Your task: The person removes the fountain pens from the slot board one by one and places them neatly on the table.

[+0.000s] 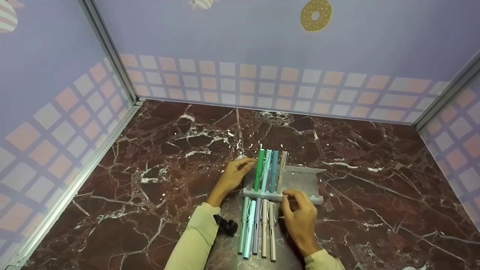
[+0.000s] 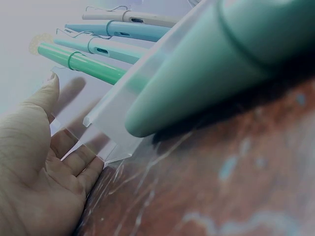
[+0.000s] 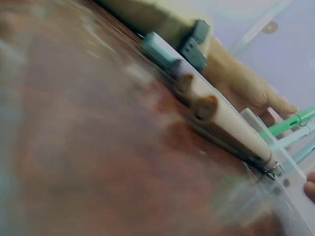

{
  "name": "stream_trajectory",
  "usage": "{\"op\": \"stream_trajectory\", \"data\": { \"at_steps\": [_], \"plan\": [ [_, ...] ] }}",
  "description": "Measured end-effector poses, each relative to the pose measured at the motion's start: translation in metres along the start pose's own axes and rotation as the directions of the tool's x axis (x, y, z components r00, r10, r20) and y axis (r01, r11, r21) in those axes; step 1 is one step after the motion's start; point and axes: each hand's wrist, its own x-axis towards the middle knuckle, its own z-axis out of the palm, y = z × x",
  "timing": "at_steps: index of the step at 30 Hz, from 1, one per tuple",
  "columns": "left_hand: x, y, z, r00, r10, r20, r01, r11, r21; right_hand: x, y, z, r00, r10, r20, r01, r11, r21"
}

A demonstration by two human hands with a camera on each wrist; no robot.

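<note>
A clear plastic pen holder (image 1: pixel 302 182) with a notched front rim lies on the table. Side by side in its left part rest a green pen (image 1: pixel 259 170), a light blue pen (image 1: pixel 266 172), a blue pen (image 1: pixel 274 172) and a beige pen (image 1: pixel 282 168). My left hand (image 1: pixel 233 176) is at the holder's left end, its fingers extended and partly seen through the clear plastic (image 2: pixel 101 115). My right hand (image 1: pixel 302 217) has loosely bent fingers, their tips by the front rim; no pen shows in it.
In front of the holder lies a row of capped pens: sage green (image 1: pixel 244 225), pale aqua (image 1: pixel 250 229), purple (image 1: pixel 257 226), beige (image 1: pixel 264 228) and grey-brown (image 1: pixel 272 230). Patterned panels (image 1: pixel 262 45) enclose the dark red marbled table (image 1: pixel 180 157) at the back and sides.
</note>
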Motion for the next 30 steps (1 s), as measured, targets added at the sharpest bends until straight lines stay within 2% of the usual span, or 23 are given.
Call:
{"op": "stream_trajectory", "data": {
  "at_steps": [3,5,14,23,30],
  "plan": [
    [0.0,-0.002,0.0,1.0,0.005,0.003,-0.005,1.0,-0.015,0.008,0.005,0.006,0.998,-0.051,-0.029,0.051,0.999,-0.008],
    [0.0,-0.002,0.0,1.0,0.006,0.009,-0.006,1.0,-0.015,0.012,0.006,0.009,0.998,-0.059,-0.032,0.058,0.998,-0.022],
    [-0.001,0.0,-0.002,1.0,0.014,0.013,-0.014,1.0,0.014,0.024,0.01,0.021,0.997,0.069,0.047,-0.067,0.997,-0.035],
    [0.0,-0.001,-0.001,1.0,-0.003,0.012,0.003,1.0,0.022,0.026,0.011,0.023,0.987,0.106,0.118,-0.098,0.992,-0.073],
    [-0.001,-0.001,-0.002,1.0,-0.018,0.017,0.018,1.0,0.021,0.025,0.01,0.022,0.99,0.098,0.105,-0.095,0.995,-0.033]
  ]
}}
